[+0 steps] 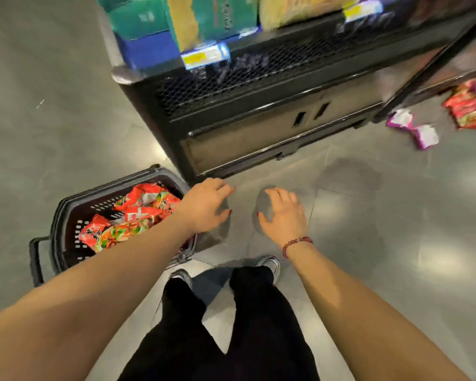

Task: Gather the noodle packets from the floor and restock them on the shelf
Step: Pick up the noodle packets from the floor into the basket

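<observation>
Below the camera, both hands reach forward with nothing in them: the left hand has its fingers spread loosely, palm down, over the near right corner of the shopping basket, and the right hand hangs just beside it over bare floor, fingers slightly curled and apart. A red bead bracelet circles the right wrist. Under the arms stand black trousers and two pale shoes.

The dark basket sits on the floor to the left, against the corner of the shelf unit, and holds several red noodle packets piled loosely. The black shelf rises ahead, with a mesh front and a closed base panel; green, blue and yellow packages, blurred, fill the tier above, with yellow price tags on its edge.

Far right, more red noodle packets lie on the floor by the foot of the next unit, and near them lie two purple packets, well apart from both hands.
</observation>
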`<act>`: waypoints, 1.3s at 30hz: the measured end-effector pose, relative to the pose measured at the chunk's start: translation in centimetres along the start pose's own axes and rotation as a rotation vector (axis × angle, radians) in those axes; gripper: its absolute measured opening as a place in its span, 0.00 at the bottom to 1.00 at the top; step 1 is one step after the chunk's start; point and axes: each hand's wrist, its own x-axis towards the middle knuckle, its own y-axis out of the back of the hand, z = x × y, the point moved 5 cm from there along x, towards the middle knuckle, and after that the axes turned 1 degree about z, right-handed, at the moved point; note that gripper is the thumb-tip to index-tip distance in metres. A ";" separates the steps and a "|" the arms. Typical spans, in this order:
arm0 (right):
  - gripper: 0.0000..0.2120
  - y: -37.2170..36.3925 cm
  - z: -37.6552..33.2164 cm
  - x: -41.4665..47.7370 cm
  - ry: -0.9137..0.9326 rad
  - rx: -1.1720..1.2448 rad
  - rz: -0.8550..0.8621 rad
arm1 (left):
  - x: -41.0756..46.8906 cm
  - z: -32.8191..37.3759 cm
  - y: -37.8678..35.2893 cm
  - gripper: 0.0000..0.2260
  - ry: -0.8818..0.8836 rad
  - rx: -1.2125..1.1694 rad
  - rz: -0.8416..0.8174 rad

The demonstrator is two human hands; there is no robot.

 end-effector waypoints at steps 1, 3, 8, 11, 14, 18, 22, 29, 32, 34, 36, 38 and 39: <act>0.24 1.2 1.9 -0.3 -0.022 0.003 0.017 | 1.7 2.1 0.3 0.24 -0.051 0.029 -0.012; 0.24 3.5 5.7 -0.8 -0.063 -0.011 0.047 | 4.9 6.1 0.9 0.24 -0.135 0.089 -0.025; 0.24 8.5 14.5 -3.0 -0.227 -0.039 0.123 | 11.3 15.3 2.2 0.24 -0.334 0.203 -0.018; 0.24 11.0 18.7 -4.7 -0.302 -0.042 0.158 | 14.3 19.9 2.4 0.24 -0.417 0.231 -0.028; 0.23 13.6 22.4 -6.7 -0.388 -0.021 0.236 | 17.1 23.8 2.4 0.23 -0.518 0.246 -0.043; 0.20 16.6 27.2 -8.8 -0.505 0.016 0.375 | 21.2 28.1 2.5 0.22 -0.646 0.291 -0.041; 0.21 19.1 32.4 -9.3 -0.620 0.016 0.388 | 26.6 32.0 3.2 0.23 -0.699 0.324 -0.033; 0.21 24.5 42.2 -4.1 -0.705 0.024 0.437 | 39.6 37.8 3.5 0.24 -0.764 0.340 -0.064; 0.22 27.1 46.4 -0.7 -0.735 0.058 0.429 | 45.8 39.8 3.9 0.24 -0.760 0.338 -0.092; 0.22 28.8 48.8 1.2 -0.747 0.068 0.441 | 49.5 41.2 4.5 0.25 -0.779 0.337 -0.094; 0.22 30.4 51.0 2.5 -0.764 0.079 0.466 | 52.7 43.0 5.0 0.24 -0.821 0.337 -0.091; 0.22 31.6 53.1 3.5 -0.771 0.076 0.457 | 55.7 44.9 5.5 0.23 -0.834 0.328 -0.068; 0.22 32.2 54.4 4.0 -0.772 0.067 0.450 | 57.2 45.9 5.6 0.23 -0.838 0.323 -0.062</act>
